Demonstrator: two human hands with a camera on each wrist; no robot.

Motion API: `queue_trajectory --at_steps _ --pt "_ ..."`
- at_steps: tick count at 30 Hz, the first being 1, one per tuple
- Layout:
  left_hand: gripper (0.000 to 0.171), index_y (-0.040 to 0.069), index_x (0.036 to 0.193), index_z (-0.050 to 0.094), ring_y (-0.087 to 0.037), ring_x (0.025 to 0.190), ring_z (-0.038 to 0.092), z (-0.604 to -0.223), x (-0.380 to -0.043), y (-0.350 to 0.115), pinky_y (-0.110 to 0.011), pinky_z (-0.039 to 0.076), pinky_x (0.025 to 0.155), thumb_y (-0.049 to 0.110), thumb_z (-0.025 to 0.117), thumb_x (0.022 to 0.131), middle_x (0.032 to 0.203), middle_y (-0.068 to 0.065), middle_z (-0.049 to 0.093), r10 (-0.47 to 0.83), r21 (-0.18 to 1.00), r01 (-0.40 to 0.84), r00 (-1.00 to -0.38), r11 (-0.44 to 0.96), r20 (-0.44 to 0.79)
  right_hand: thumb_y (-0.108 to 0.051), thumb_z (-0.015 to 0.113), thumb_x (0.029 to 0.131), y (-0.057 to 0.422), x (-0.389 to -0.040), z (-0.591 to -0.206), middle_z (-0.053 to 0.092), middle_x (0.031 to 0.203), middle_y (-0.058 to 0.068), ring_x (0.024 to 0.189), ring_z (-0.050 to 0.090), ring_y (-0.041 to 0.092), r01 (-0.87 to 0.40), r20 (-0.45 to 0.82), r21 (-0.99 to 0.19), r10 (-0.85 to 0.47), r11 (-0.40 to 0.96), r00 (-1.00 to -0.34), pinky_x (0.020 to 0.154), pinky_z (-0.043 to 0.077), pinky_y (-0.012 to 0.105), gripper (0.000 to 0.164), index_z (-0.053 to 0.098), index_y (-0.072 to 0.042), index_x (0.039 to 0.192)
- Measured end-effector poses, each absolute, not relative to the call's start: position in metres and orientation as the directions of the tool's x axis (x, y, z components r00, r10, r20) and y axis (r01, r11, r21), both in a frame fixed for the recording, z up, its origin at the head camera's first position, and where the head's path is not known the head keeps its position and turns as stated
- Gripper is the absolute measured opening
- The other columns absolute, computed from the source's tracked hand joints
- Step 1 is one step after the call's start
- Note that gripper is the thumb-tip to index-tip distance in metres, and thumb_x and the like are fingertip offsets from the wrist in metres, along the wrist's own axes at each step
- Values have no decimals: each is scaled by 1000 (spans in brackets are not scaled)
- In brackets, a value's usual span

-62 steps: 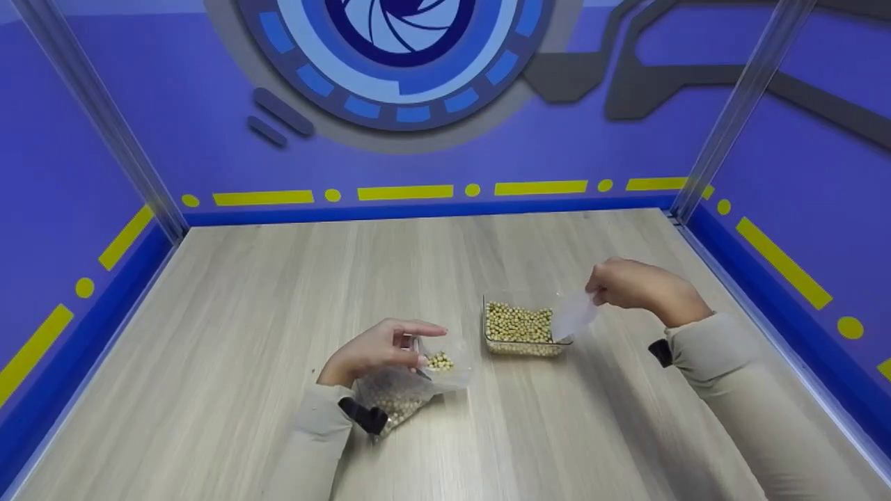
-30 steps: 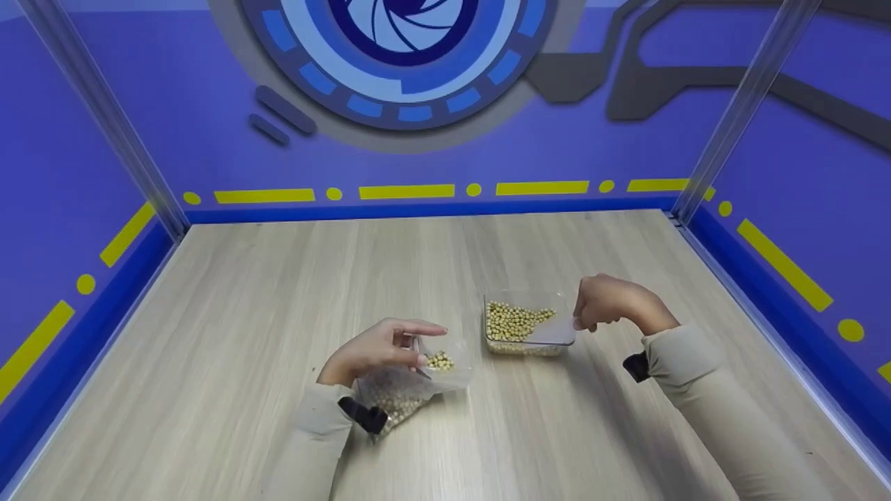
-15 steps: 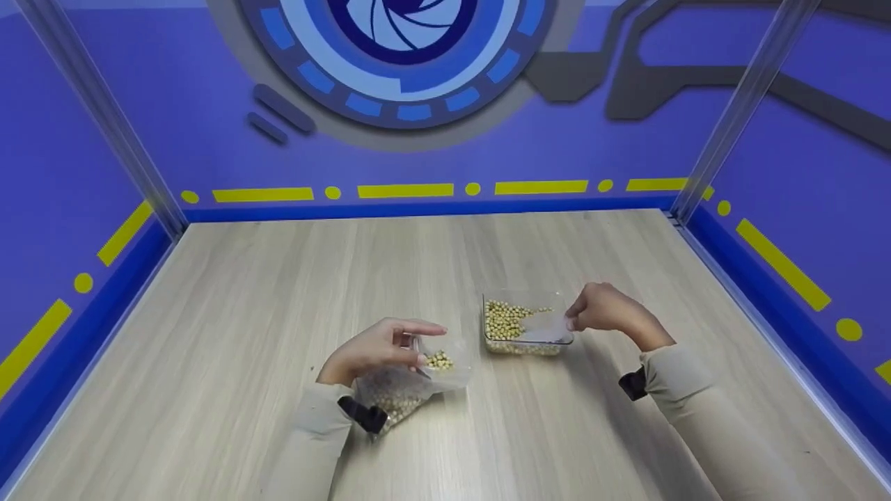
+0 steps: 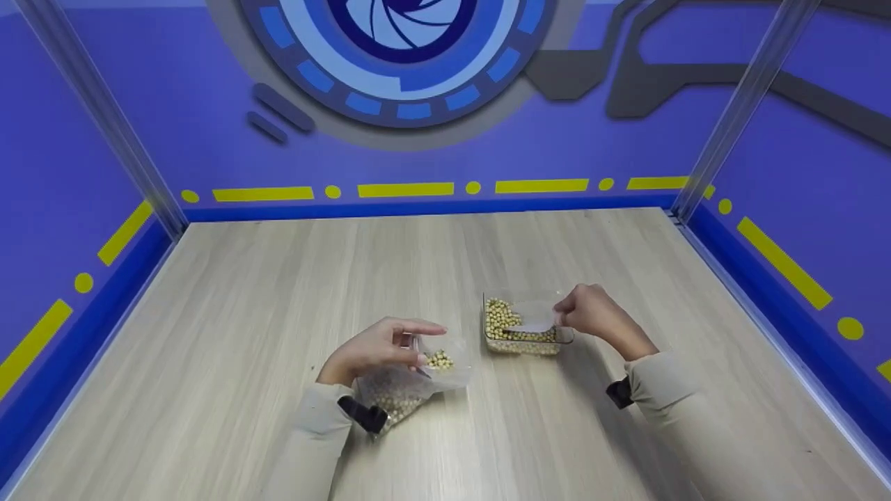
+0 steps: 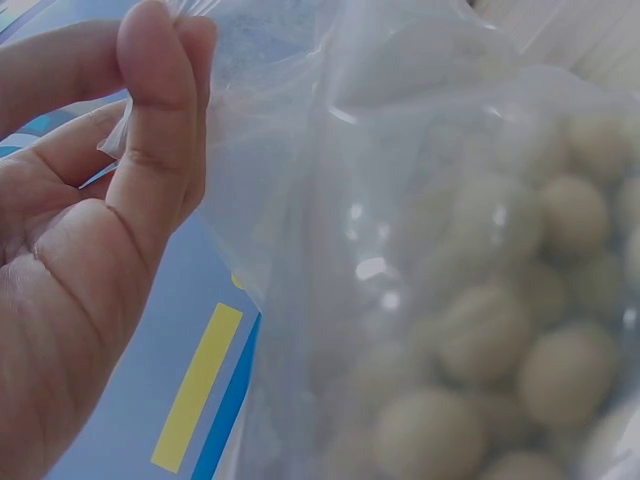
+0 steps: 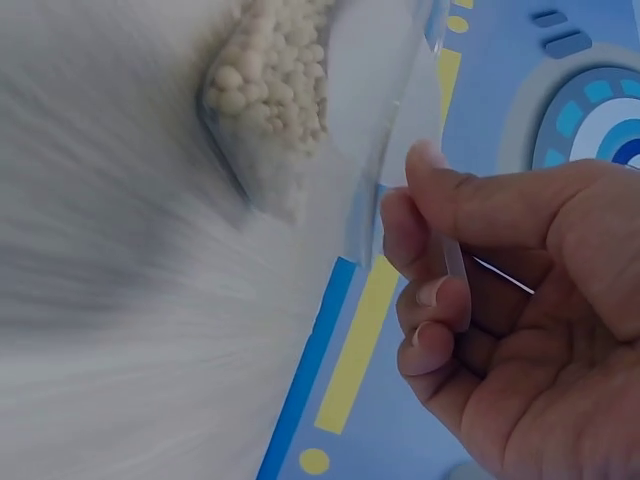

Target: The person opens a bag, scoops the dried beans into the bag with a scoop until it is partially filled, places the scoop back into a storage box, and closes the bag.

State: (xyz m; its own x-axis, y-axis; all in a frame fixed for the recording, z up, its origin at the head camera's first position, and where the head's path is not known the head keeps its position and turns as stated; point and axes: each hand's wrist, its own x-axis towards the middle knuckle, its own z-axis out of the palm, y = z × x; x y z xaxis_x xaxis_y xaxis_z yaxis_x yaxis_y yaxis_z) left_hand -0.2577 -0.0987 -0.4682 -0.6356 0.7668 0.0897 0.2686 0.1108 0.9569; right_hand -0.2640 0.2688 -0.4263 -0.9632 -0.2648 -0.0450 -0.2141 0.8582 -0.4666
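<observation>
My left hand (image 4: 379, 351) pinches the top edge of a clear plastic bag (image 5: 290, 130), holding its mouth apart. Inside are round pale-yellow beans (image 4: 440, 360), apparently dried soybeans, with more in the bag's lower part beneath my wrist. To the right stands a clear rectangular container (image 4: 523, 350) with more of these beans (image 4: 498, 320). Over its right side my right hand (image 4: 600, 314) grips a translucent white plastic scoop (image 4: 534, 319) between thumb and curled fingers. The scoop's front edge is down among the beans; its handle end (image 6: 456, 275) shows below my fingers in the right wrist view.
The wood-grain table (image 4: 313, 271) stretches behind and to both sides of the container and bag. Blue printed panels (image 4: 431, 163) with yellow marks enclose the back and sides. A black strap (image 4: 363, 415) sits on my left wrist.
My right hand has come down and leftward, taking the scoop from the container's right end into the beans. The beans are now pushed toward the left and front. My left hand stays still.
</observation>
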Motion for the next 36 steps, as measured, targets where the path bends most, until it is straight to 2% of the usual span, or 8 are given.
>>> queue_trajectory --at_steps 3,10,20,24,28,30,33,36 --pt "49 0 134 54 -4 68 61 -468 -257 -98 -26 54 64 1 67 87 91 -35 61 764 958 262 -640 117 81 3 62 83 265 -263 -430 69 105 26 80 69 28 -206 -21 -465 -243 861 -970 56 41 25 23 70 9 105" --pt "50 1 135 54 -5 69 61 -468 -257 -99 -28 54 65 2 67 87 94 -36 60 761 964 240 -645 117 68 12 55 83 263 -262 -438 71 99 24 59 53 13 -217 20 -460 -234 861 -972 51 33 25 30 68 9 109" --pt "50 -2 135 53 -5 68 60 -468 -256 -97 -26 53 64 -3 64 87 103 -38 58 755 965 233 -652 117 66 16 51 82 264 -264 -447 73 81 16 52 50 9 -259 56 -460 -264 849 -963 47 36 23 33 70 8 107" --pt "50 -2 135 53 -5 68 61 -467 -255 -97 -25 54 64 -4 63 86 96 -39 57 758 968 225 -649 113 63 11 51 87 267 -265 -445 72 96 22 61 55 11 -249 -13 -486 -291 838 -956 51 39 24 31 67 8 113" --pt "50 -3 135 52 -5 70 63 -469 -256 -97 -25 54 64 -5 62 86 94 -39 56 766 966 235 -638 103 74 2 56 91 271 -269 -444 68 109 26 74 61 20 -253 -69 -507 -331 824 -941 60 46 30 25 68 8 113" --pt "50 -3 135 52 -5 70 63 -469 -257 -97 -24 54 65 -5 62 86 94 -39 56 766 965 241 -638 105 76 -1 58 92 274 -271 -445 67 111 28 86 66 29 -269 -72 -516 -354 813 -933 68 53 37 25 68 9 112" --pt "50 -3 135 52 -5 69 63 -470 -257 -97 -25 54 64 -5 62 86 93 -39 56 766 964 243 -639 106 77 -4 60 91 276 -275 -447 66 111 29 102 65 39 -308 -51 -517 -388 799 -920 81 54 47 26 66 11 113" --pt "50 -3 135 52 -5 69 62 -470 -257 -96 -26 54 64 -6 62 86 98 -39 57 766 964 244 -638 103 79 -3 62 90 278 -277 -450 65 112 29 104 64 40 -331 -34 -527 -409 783 -912 83 54 49 27 65 12 113"
